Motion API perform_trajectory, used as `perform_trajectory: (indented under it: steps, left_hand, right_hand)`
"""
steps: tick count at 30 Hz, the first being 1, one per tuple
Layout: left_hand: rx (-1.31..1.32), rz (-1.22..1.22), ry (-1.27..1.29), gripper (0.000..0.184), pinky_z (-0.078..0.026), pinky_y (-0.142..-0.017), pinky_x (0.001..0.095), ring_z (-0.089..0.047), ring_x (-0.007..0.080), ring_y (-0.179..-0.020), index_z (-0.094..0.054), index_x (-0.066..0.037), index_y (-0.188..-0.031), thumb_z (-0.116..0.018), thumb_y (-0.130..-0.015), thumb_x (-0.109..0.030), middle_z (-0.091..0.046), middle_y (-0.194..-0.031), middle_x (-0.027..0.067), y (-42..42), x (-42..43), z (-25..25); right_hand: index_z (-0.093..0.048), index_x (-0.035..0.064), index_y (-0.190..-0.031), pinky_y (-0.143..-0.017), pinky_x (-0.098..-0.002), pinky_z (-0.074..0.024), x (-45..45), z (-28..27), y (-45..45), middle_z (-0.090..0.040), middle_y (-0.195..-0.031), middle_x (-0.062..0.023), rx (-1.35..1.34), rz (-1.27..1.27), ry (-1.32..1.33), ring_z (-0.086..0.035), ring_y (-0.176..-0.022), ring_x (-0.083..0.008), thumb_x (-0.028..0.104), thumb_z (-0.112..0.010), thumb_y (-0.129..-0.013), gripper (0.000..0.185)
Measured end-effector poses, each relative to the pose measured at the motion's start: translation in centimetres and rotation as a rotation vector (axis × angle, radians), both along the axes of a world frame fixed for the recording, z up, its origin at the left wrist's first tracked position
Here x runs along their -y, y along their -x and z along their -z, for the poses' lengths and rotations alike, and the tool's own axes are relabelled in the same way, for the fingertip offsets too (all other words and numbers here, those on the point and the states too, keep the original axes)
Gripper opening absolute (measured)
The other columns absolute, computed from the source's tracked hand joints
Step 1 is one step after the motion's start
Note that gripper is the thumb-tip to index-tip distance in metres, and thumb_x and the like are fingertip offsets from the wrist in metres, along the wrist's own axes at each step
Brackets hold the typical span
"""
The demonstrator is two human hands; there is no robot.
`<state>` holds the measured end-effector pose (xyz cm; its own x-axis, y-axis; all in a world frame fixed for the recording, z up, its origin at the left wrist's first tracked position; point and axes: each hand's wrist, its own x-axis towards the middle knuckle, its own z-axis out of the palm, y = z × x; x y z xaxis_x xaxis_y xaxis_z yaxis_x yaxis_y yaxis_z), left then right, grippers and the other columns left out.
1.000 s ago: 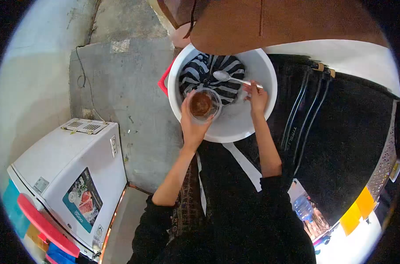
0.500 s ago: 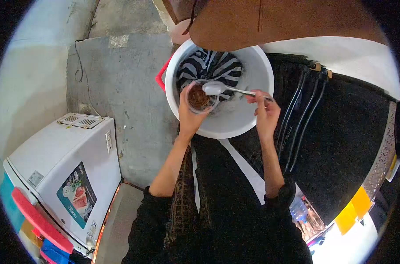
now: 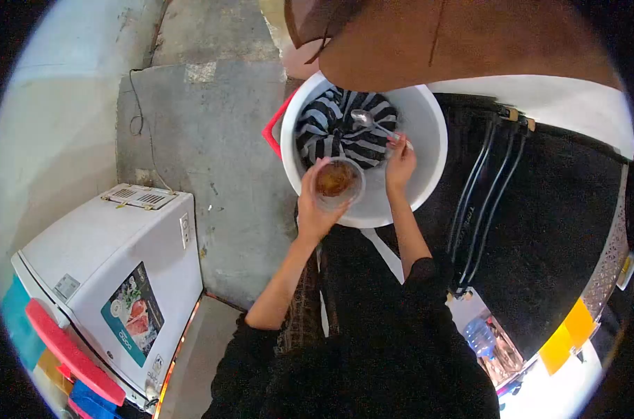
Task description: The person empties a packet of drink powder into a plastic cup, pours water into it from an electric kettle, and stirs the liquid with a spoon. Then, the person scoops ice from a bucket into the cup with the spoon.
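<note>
A clear round cup with brown contents is held by my left hand over the near left rim of a white tub. The fingers wrap round the cup's side. My right hand grips the handle of a metal spoon, whose bowl is above black and grey striped cloth. The cloth is bunched up and tied-looking inside the tub.
A white appliance with a picture label stands at the left. A red handle or object is beside the tub. Brown material hangs over the top, and black fabric with straps lies to the right.
From above the cup, the spoon has moved back over the striped cloth, away from the cup. Both hands still hold their things, and the camera view has shifted slightly.
</note>
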<state>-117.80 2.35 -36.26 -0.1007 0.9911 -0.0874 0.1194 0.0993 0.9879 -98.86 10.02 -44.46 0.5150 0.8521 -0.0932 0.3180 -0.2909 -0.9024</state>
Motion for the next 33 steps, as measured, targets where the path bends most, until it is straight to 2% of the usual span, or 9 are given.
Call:
perform_trajectory:
  steps: [2,5,12,14,18,24,26,29,33]
  left_hand:
    - [-0.005,-0.008,-0.017,0.087,-0.032,-0.107,0.0397,-0.042,0.0262,-0.125,-0.035,-0.002,-0.130,-0.084,-0.059,-0.010,-0.042,-0.134,0.0149,0.2,0.2,-0.4]
    - [0.029,-0.007,-0.003,0.086,-0.029,-0.108,0.0406,-0.039,0.0280,-0.127,-0.034,-0.002,-0.131,-0.083,-0.060,-0.009,-0.040,-0.135,0.0159,0.4,0.5,-0.4]
    - [0.085,-0.041,-0.031,0.077,-0.029,-0.107,0.0401,-0.036,0.0319,-0.131,-0.040,-0.003,-0.129,-0.079,-0.063,-0.016,-0.046,-0.133,0.0143,1.1,-0.8,-0.9]
    - [0.007,0.063,-0.022,0.087,-0.027,-0.110,0.0409,-0.036,0.0287,-0.130,-0.029,-0.002,-0.132,-0.081,-0.062,-0.007,-0.037,-0.137,0.0173,1.5,-1.1,-1.2]
    - [0.080,0.029,-0.018,0.087,-0.028,-0.109,0.0419,-0.037,0.0288,-0.129,-0.030,-0.002,-0.132,-0.081,-0.063,-0.009,-0.038,-0.137,0.0175,1.0,-0.5,-0.9]
    - [0.109,0.018,0.007,0.085,-0.028,-0.109,0.0424,-0.035,0.0296,-0.130,-0.030,-0.002,-0.131,-0.081,-0.063,-0.007,-0.038,-0.137,0.0178,0.8,0.2,-1.5]
    - [0.098,0.047,0.018,0.085,-0.026,-0.109,0.0421,-0.033,0.0305,-0.131,-0.030,-0.001,-0.131,-0.081,-0.063,-0.008,-0.037,-0.137,0.0184,0.9,0.2,-1.7]
    - [0.110,0.040,-0.001,0.084,-0.025,-0.110,0.0420,-0.033,0.0309,-0.132,-0.030,0.000,-0.131,-0.080,-0.064,-0.009,-0.036,-0.138,0.0188,0.7,0.2,-1.5]
    - [0.167,0.049,-0.026,0.084,-0.025,-0.110,0.0420,-0.033,0.0308,-0.132,-0.030,0.000,-0.132,-0.080,-0.064,-0.008,-0.036,-0.138,0.0189,1.0,0.2,-1.4]
  right_hand:
    - [-0.062,-0.0025,-0.105,-0.072,-0.0292,-0.0486,-0.6,1.6,0.8,-0.069,-0.087,-0.0128,0.112,-0.084,0.119,-0.065,-0.077,-0.0161,0.031,-0.045,-0.097,0.038]
    - [-0.066,0.0028,-0.098,-0.067,-0.0330,-0.0497,-0.6,5.8,1.7,-0.069,-0.081,-0.0103,0.134,-0.113,0.136,-0.065,-0.070,-0.0186,0.032,-0.048,-0.095,0.035]
    - [-0.068,0.0066,-0.096,-0.067,-0.0351,-0.0498,-1.8,6.8,4.3,-0.069,-0.081,-0.0100,0.150,-0.183,0.226,-0.065,-0.070,-0.0252,0.035,-0.047,-0.094,0.035]
    - [-0.068,0.0069,-0.095,-0.066,-0.0355,-0.0500,-2.0,8.3,4.2,-0.069,-0.081,-0.0113,0.095,-0.255,0.179,-0.065,-0.071,-0.0283,0.035,-0.047,-0.095,0.036]
    - [-0.068,0.0053,-0.094,-0.065,-0.0358,-0.0503,-2.5,5.8,4.3,-0.068,-0.080,-0.0120,0.298,-0.316,0.368,-0.066,-0.072,-0.0292,0.035,-0.046,-0.095,0.037]
    - [-0.067,0.0031,-0.092,-0.064,-0.0368,-0.0503,-3.3,3.6,3.8,-0.067,-0.078,-0.0136,0.110,-0.211,0.044,-0.064,-0.069,-0.0319,0.032,-0.050,-0.093,0.033]
    - [-0.066,0.0038,-0.093,-0.062,-0.0378,-0.0502,-3.3,4.0,3.8,-0.067,-0.081,-0.0133,0.288,-0.503,0.018,-0.064,-0.070,-0.0306,0.030,-0.052,-0.093,0.030]
    - [-0.066,0.0054,-0.094,-0.065,-0.0389,-0.0501,-2.5,4.8,5.5,-0.067,-0.088,-0.0137,0.513,-0.418,0.059,-0.064,-0.074,-0.0306,0.028,-0.050,-0.093,0.028]
    - [-0.068,0.0105,-0.099,-0.070,-0.0434,-0.0485,-0.2,10.2,6.7,-0.066,-0.091,-0.0169,0.404,-0.218,0.365,-0.063,-0.077,-0.0348,0.042,-0.049,-0.091,0.038]
